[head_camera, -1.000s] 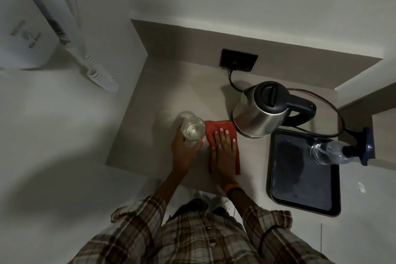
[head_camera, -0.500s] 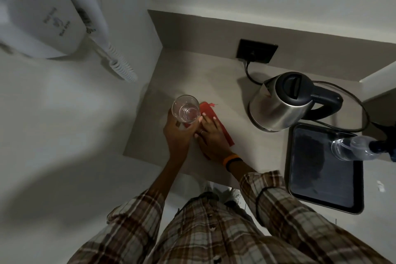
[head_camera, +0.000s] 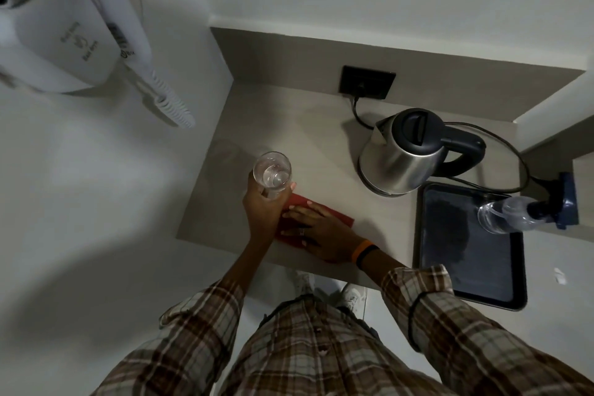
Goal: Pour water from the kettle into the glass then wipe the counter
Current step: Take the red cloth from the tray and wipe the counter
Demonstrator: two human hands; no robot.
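Counter [head_camera: 289,125]: cloth [head_camera: 334,214] dragged nearer its edge; left hand [head_camera: 263,212] lifts glass [head_camera: 272,170].

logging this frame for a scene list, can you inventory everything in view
glass: 1, clear, water inside, held above the counter's left part
cloth: 1, red, flat on the counter under the right hand
kettle: 1, steel with black lid and handle, counter right
counter: 1, beige, centre
tray: 1, black, right of the counter
plastic bottle: 1, clear, dark cap, lying over the tray's right edge
wall socket: 1, black, behind the kettle, cord plugged in
wall appliance: 1, white, coiled cord, upper left
left hand: 1, gripping the glass
right hand: 1, flat on the cloth, orange and black wristbands
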